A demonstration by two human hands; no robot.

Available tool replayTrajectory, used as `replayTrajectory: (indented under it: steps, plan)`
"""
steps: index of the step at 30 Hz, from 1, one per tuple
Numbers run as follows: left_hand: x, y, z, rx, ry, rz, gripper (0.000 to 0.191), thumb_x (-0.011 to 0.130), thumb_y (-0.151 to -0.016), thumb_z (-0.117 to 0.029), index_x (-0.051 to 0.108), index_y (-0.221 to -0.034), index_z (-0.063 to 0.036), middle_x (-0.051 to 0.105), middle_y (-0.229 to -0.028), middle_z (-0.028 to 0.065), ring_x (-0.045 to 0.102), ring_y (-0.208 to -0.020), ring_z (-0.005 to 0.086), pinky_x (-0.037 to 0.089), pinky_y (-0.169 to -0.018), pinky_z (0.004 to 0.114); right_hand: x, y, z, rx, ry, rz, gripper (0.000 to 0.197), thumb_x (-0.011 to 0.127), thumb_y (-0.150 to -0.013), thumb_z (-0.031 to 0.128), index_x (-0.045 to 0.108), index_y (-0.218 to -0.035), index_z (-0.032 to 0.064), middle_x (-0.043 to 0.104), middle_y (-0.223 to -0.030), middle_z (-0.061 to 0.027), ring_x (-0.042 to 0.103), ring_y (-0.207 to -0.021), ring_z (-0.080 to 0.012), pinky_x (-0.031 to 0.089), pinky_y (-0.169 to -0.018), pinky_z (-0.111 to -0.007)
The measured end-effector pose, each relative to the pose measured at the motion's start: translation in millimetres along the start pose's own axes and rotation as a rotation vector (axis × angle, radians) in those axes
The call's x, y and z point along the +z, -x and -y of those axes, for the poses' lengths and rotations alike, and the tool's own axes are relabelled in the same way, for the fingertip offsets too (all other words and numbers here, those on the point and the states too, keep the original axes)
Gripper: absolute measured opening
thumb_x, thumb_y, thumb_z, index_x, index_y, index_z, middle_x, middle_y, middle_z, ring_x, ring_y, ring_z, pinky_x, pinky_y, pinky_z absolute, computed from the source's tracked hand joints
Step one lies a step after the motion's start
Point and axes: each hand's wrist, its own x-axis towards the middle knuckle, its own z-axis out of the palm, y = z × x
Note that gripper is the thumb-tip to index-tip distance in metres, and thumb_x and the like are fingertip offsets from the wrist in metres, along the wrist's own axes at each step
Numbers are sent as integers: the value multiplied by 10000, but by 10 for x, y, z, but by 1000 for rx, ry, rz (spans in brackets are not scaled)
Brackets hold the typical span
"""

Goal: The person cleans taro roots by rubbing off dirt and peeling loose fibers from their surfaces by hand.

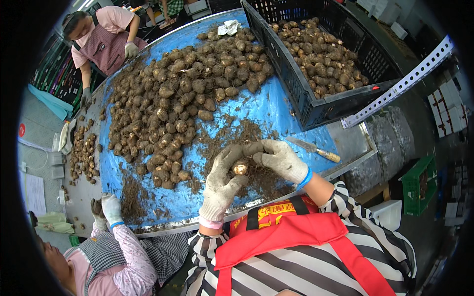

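Observation:
My left hand (221,181), in a soiled white knit glove, curls around a small taro corm (240,168). The corm's pale, trimmed end faces up between thumb and fingers. My right hand (283,158), gloved too, arches in from the right, its dirt-darkened fingertips meeting those of my left hand above the corm. Whether the right fingers grip anything cannot be made out. Loose soil and root fibres (248,131) lie beneath both hands on a blue plastic sheet (259,105). A knife (314,148) with a wooden handle rests right of my right hand.
A large heap of hairy taro corms (177,88) covers the table's far left. At the back right stands a black crate (296,81) of corms, near a perforated metal strip (400,83). Co-workers (107,40) stand along the left; one's gloved hands (109,209) are at the near-left edge.

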Motion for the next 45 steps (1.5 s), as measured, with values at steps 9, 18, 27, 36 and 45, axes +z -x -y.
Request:
replayTrajectory:
  steps: [9,18,27,36,45]
  plan:
    - [70,37,21,-185,387,-29,784,774,-770,-157,455,-1465,11,507,-1453,174,537,-1292,244,455,-1065,353,259,56,77,-272,476,-142,202,622,-874,68,665,-1062,6,705,-981,-160,696,-910,-289,554,-806,-378]
    - [-33,13,-3,-184,319,-37,806,692,-768,-87,397,-1514,-5,519,-1446,159,538,-1289,239,445,-1067,337,50,36,-45,-346,423,-18,427,640,-881,123,622,-1305,73,695,-1165,-197,683,-1077,-330,551,-921,-368]
    - [38,4,-74,-311,444,81,818,704,-786,-13,346,-1518,52,521,-1425,148,582,-1198,198,495,-989,300,190,-81,-93,-585,684,-198,191,655,-813,99,687,-999,74,685,-929,-145,665,-868,-352,538,-766,-445]
    - [124,54,90,-330,852,-73,927,795,-753,-88,301,-1520,81,509,-1433,184,545,-1283,267,476,-1056,360,44,-7,-10,-526,567,-54,286,694,-809,83,695,-1094,58,672,-940,-158,664,-873,-344,551,-783,-426]
    - [177,75,115,-383,838,6,851,656,-729,38,334,-1516,78,530,-1420,152,597,-1180,200,508,-936,274,96,-142,-186,-551,705,-182,180,694,-786,49,709,-965,59,676,-836,-127,659,-783,-364,547,-738,-443]
